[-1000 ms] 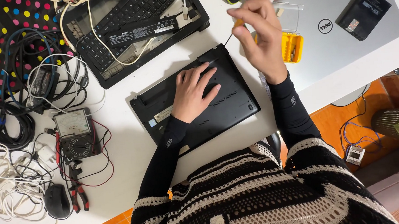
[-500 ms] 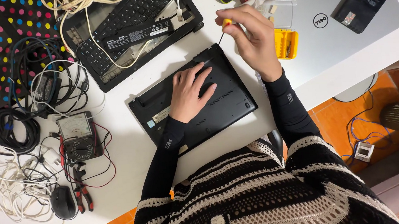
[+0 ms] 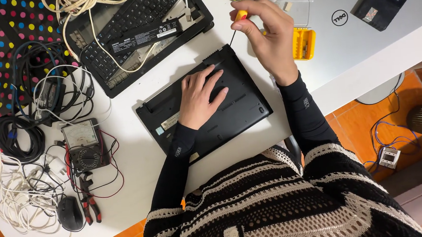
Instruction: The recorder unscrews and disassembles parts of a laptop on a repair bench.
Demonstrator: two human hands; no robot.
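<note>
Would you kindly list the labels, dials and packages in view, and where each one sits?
Long battery label: black with white print, across the opened keyboard tray.
Small stickers: pale and blue, on the black laptop base beside the left hand.
Meter dial: pale face, left of laptop.
Yellow bit case: by the right hand.

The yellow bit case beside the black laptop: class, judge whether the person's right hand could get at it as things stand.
Probably yes. The yellow bit case lies open on the silver laptop, just beside the right hand, with nothing over it. But that hand holds a small screwdriver, so it would have to free its fingers first.
</note>
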